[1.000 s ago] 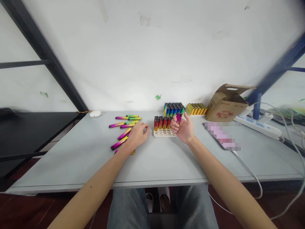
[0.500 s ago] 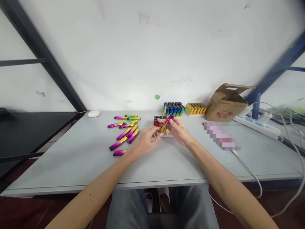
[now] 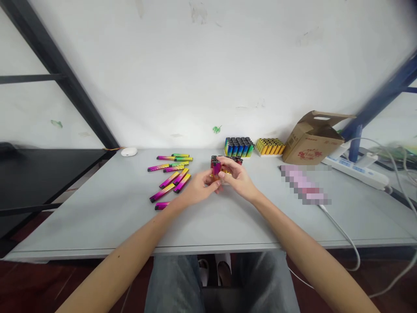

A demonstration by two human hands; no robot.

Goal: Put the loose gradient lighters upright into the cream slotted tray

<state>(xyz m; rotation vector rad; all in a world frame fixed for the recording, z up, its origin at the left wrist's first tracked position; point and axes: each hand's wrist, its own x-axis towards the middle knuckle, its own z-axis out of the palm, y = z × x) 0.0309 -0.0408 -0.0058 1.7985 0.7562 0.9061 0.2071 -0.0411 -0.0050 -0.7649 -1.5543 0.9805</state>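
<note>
A purple-and-yellow lighter point(image 3: 216, 168) stands nearly upright between my hands, its dark top facing up. My right hand point(image 3: 239, 177) pinches it from the right, thumb in front and fingers over the far side. From the left, my left hand point(image 3: 202, 186) closes its thumb and fingers about the lower part. Just behind stands a group of dark-topped red lighters point(image 3: 239, 160), largely hidden by my hands; the tray under them hardly shows. Several loose purple-and-yellow lighters point(image 3: 163, 192) lie left of my left hand, along with green-and-yellow ones point(image 3: 183, 159).
Against the wall stand blue-green lighters point(image 3: 239, 148) in upright rows and a tray of yellow ones point(image 3: 270, 147). Right of these are an open cardboard box point(image 3: 314, 143), a power strip point(image 3: 355, 171) and a blurred pink object point(image 3: 302, 184) on a cable. A white case point(image 3: 129, 151) lies back left.
The lighter has gone from slanted to nearly upright and shifted slightly left and down. My right hand has moved left with it, and my left hand has closed in around its lower part.
</note>
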